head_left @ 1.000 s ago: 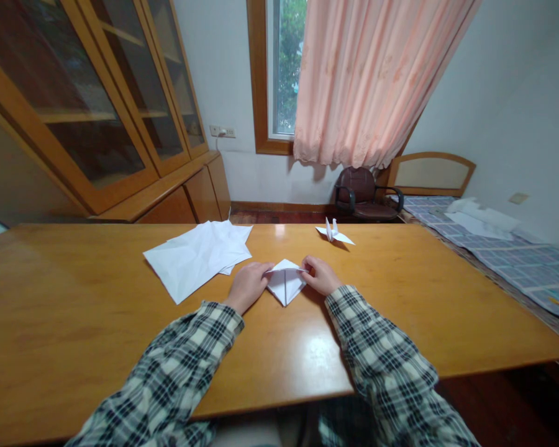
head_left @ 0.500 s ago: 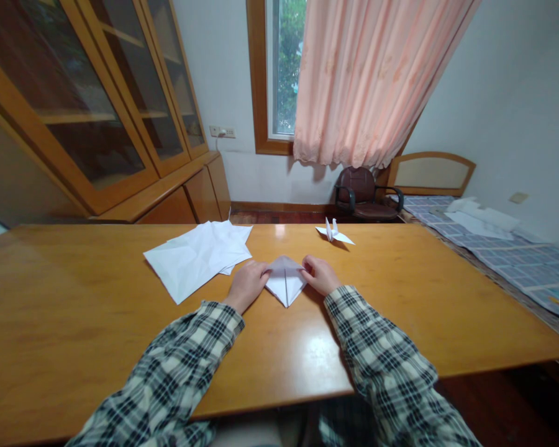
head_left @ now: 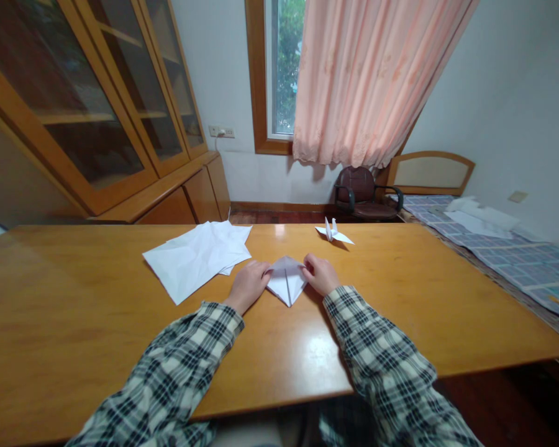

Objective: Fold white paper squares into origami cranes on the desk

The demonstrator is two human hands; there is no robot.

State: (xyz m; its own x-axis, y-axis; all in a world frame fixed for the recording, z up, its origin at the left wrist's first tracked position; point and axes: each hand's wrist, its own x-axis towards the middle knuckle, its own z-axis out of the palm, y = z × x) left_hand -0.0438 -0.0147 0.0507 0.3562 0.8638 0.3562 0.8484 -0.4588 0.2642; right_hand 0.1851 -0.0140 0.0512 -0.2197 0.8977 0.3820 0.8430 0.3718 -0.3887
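Note:
A folded white sheet of paper (head_left: 287, 284) lies in front of me, kite-shaped, with its point toward me and a dark slit down the middle. My left hand (head_left: 250, 282) pinches its left corner between thumb and fingers. At the opposite corner, my right hand (head_left: 320, 275) grips the paper in the same way, fingers curled. Behind my right hand stands a finished white paper crane (head_left: 334, 233) with its wings spread. Several loose creased sheets (head_left: 195, 251) overlap beyond my left hand.
The wooden table (head_left: 377, 335) fills the foreground. Past its far edge are a dark red office chair (head_left: 359, 192) and a glass-fronted cabinet (head_left: 135, 124) on the left. A bed (head_left: 507, 254) with a checked cover is at the right.
The lower tip of the folded paper has shifted very slightly to the right. Both hands keep their hold on its side corners.

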